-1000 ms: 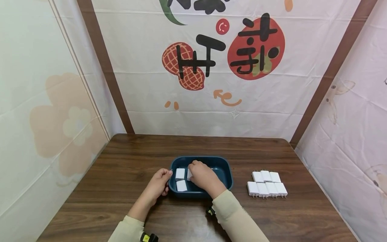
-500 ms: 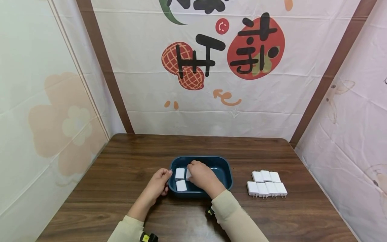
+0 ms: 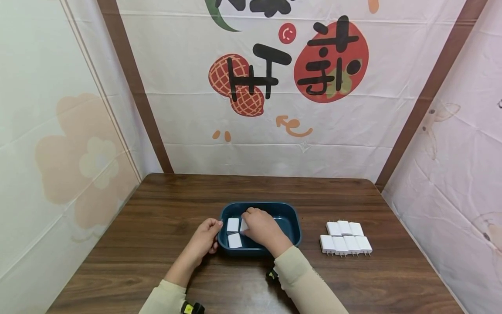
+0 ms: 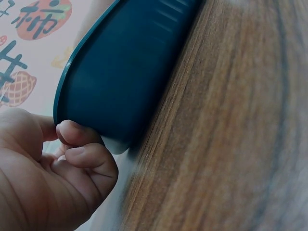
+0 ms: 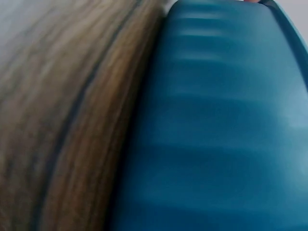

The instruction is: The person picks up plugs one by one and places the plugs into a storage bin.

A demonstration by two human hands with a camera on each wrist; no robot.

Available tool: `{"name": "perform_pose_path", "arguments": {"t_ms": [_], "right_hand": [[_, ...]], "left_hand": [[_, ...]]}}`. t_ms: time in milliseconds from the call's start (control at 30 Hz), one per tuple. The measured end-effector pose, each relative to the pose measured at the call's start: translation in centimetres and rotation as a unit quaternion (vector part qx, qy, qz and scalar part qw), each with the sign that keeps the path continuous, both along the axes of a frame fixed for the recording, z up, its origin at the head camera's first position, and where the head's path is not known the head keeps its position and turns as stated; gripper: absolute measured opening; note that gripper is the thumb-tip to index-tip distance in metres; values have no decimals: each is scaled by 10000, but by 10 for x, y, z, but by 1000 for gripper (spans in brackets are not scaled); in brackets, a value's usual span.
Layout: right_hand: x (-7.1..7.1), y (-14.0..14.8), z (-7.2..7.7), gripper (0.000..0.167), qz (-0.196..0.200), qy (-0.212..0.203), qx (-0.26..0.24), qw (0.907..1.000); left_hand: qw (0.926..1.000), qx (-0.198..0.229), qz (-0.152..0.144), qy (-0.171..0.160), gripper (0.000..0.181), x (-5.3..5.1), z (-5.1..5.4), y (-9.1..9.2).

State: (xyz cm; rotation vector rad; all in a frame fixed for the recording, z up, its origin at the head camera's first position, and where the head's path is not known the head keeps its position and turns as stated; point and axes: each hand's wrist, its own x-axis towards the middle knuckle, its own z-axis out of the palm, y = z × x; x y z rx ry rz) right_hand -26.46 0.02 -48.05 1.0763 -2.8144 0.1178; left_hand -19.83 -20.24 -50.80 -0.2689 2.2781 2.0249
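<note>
A dark blue tray point(image 3: 290, 224) stands on the wooden table. My left hand point(image 3: 205, 237) pinches its left rim between thumb and curled fingers; the left wrist view shows this hand point(image 4: 62, 168) at the tray's end point(image 4: 110, 82). Inside the tray, at the left, lie two white plug blocks, one point(image 3: 233, 225) behind the other point(image 3: 235, 240). My right hand point(image 3: 263, 229) reaches into the tray, its fingers on a third white block point(image 3: 243, 226), partly hidden by the hand. The right wrist view shows only the tray's outer side point(image 5: 216, 120).
To the right of the tray, several white plug blocks point(image 3: 345, 245) with metal prongs lie on the table point(image 3: 188, 196) in two rows, side by side. A printed cloth point(image 3: 274, 157) hangs behind the table.
The right hand has shifted slightly left inside the tray, with the third block, toward the block at the left. My left hand stays on the rim.
</note>
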Motion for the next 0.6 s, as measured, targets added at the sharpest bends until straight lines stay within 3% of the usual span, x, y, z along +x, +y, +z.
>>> {"name": "perform_pose_path", "arguments": {"t_ms": [600], "right_hand": [[9, 11, 34, 48, 199, -288, -261, 9990]], "left_hand": [[10000, -7, 15, -37, 31, -2, -3, 0]]}}
